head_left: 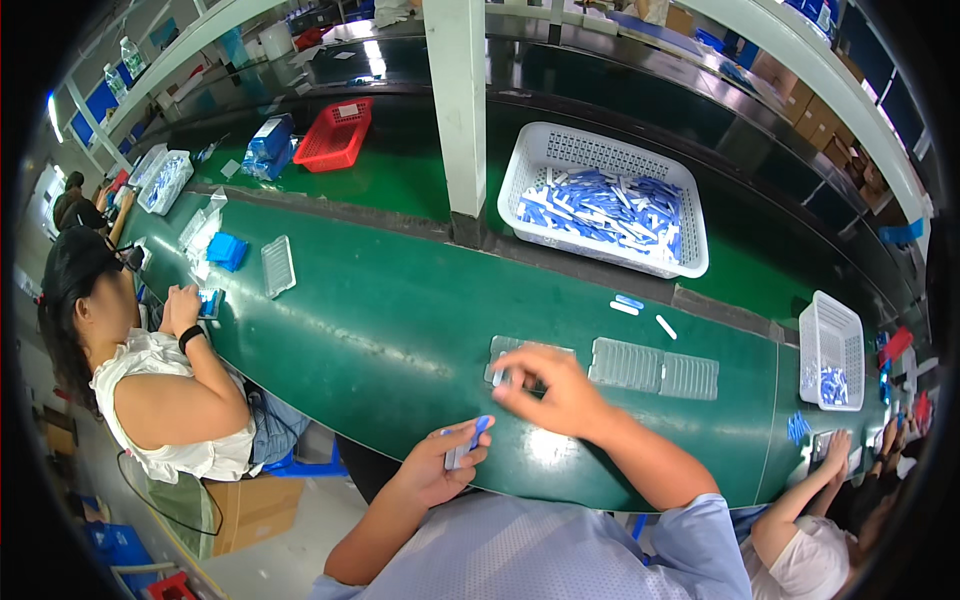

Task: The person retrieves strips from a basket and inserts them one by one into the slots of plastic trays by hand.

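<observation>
My left hand (440, 468) is closed around a few slim blue-and-white plastic sticks (480, 428), held above the table's near edge. My right hand (550, 388) is over a clear ribbed plastic tray (505, 347) and covers part of it. Its thumb and forefinger are pinched together, and a small pale piece shows at the tips, too blurred to name. To the right of that hand lie two more clear ribbed trays, the nearer one (625, 364) and another (690, 377). Beyond them, a blue stick (629, 301) and a white stick (666, 327) rest on the green table.
A white basket (520, 190) heaped with blue-and-white sticks stands past a white post (458, 120). Another white basket (832, 310) is at right, a red basket (322, 148) at far left. Co-workers sit left (170, 390) and right (800, 520) along the green table (370, 310).
</observation>
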Motion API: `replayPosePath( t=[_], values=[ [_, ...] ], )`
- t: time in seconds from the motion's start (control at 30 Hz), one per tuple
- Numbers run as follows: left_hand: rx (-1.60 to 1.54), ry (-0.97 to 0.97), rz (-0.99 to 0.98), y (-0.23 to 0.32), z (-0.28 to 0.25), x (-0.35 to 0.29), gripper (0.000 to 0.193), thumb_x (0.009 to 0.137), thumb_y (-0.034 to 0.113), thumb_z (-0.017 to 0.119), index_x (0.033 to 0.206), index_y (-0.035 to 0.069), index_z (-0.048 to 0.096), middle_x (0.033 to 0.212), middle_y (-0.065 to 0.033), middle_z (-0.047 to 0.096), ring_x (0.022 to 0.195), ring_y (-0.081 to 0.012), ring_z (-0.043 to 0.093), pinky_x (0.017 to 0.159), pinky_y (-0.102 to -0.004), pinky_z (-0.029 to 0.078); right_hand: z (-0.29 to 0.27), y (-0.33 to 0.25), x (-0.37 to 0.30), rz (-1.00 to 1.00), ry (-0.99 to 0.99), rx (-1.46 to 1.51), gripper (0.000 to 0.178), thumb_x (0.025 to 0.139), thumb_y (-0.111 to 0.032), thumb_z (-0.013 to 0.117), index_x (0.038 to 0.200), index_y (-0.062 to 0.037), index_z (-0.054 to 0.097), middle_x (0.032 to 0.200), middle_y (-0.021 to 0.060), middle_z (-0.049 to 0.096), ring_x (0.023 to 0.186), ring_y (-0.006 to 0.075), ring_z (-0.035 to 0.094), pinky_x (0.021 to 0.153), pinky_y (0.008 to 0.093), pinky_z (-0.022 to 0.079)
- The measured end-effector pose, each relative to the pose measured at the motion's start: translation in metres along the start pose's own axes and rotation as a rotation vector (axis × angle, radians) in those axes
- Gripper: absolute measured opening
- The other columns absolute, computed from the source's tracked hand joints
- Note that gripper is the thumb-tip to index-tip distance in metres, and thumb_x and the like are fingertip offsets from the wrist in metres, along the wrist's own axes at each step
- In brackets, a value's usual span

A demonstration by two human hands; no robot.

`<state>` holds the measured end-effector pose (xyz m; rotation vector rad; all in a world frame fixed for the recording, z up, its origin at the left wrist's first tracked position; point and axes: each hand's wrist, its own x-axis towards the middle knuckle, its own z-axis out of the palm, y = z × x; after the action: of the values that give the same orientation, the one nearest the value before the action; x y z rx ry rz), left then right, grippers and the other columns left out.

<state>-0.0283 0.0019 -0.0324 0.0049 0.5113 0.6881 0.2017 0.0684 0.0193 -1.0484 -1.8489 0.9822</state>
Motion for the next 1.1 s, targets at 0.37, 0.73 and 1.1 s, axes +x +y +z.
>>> replayPosePath(
  t=[0.37, 0.73, 1.1],
  values=[
    [0.07, 0.022, 0.033, -0.001, -0.003, -0.003, 0.03, 0.103, 0.014, 0.056, 0.127, -0.003, 0.062, 0.099, -0.007, 0.063, 0.069, -0.0084, 0.047, 0.044, -0.0185, 0.03, -0.03, 0.044, 0.021, 0.457, 0.039, 0.438, 0.013, 0.092, -0.013, 0.073, 0.091, 0.0002, 0.076, 0.07, 0.0035, 0.07, 0.052, 0.0051, 0.056, 0.049, 0.0213, 0.043],
    [0.043, 0.052, 0.029, -0.002, -0.002, -0.002, 0.027, 0.103, 0.015, 0.057, 0.124, -0.001, 0.062, 0.098, -0.0056, 0.062, 0.067, -0.0078, 0.046, 0.043, -0.0186, 0.029, -0.017, 0.041, 0.053, 0.337, -0.182, -0.389, 0.047, 0.071, -0.015, 0.079, 0.113, -0.0038, 0.062, 0.072, 0.01, 0.064, 0.069, 0.0278, 0.065, 0.067, 0.0386, 0.052],
    [0.024, 0.019, -0.007, -0.004, -0.003, 0.0, 0.026, 0.103, 0.015, 0.057, 0.122, -0.002, 0.062, 0.099, -0.0064, 0.063, 0.07, -0.0089, 0.049, 0.045, -0.0193, 0.032, -0.002, -0.008, 0.005, 0.192, -0.396, 0.096, 0.02, 0.087, -0.017, 0.079, 0.101, -0.0031, 0.072, 0.064, -0.0018, 0.055, 0.058, 0.0033, 0.047, 0.051, 0.0248, 0.039]
  ],
)
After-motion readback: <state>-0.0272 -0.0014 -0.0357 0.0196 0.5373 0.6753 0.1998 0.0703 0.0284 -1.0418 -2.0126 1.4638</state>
